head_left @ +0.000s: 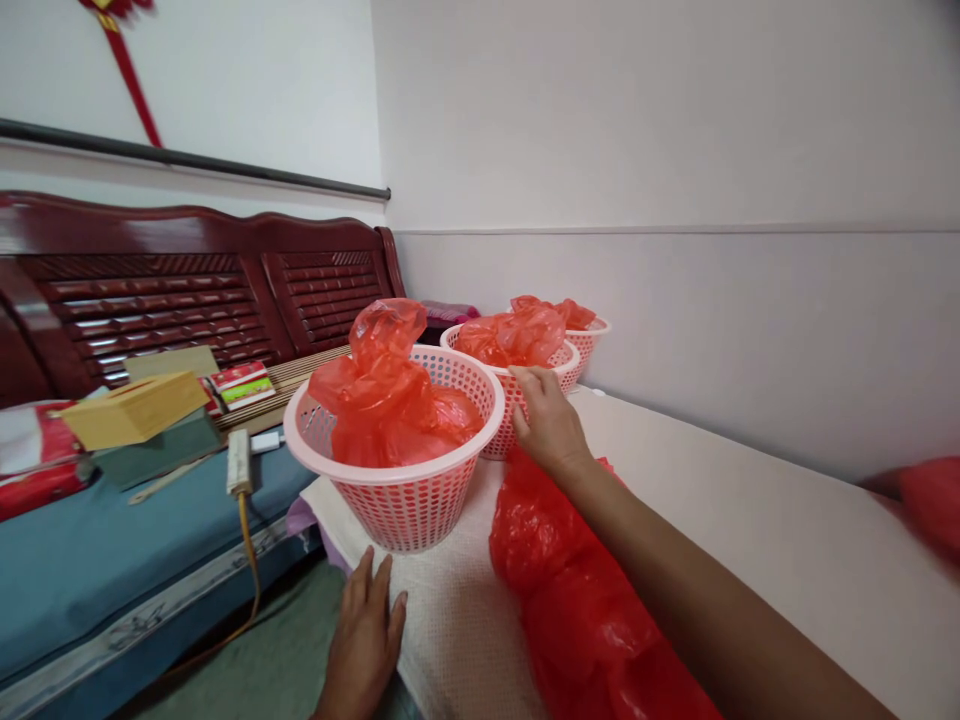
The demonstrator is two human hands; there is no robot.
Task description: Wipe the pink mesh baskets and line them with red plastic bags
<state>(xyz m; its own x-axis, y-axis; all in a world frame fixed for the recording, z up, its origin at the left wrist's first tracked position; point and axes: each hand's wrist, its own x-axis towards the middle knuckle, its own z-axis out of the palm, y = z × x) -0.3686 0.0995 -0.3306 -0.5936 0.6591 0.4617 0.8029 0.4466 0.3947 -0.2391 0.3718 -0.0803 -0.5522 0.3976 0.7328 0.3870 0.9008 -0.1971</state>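
My left hand (362, 630) rests open at the near-left edge of the white-covered table (457, 610), fingers apart, just below a pink perforated basket (405, 505). A crumpled red plastic bag (390, 400) sits in that basket and rises above its rim. Further back, my right hand (551, 420) reaches to the front rim of a second pink basket (510, 410); its thumb and fingers are apart, and I cannot tell whether they touch the rim. The second basket holds a red plastic bag (517, 335) too. Under my right forearm lies a large, bunched red plastic bag (577, 600).
A third pink basket (589, 345) with red plastic stands behind, near the wall. Left of the table is a wooden bench (150, 270) with a blue cushion (180, 540), a yellow tissue box (135, 408) and a power strip (238, 462). A blurred red shape (934, 505) shows at far right.
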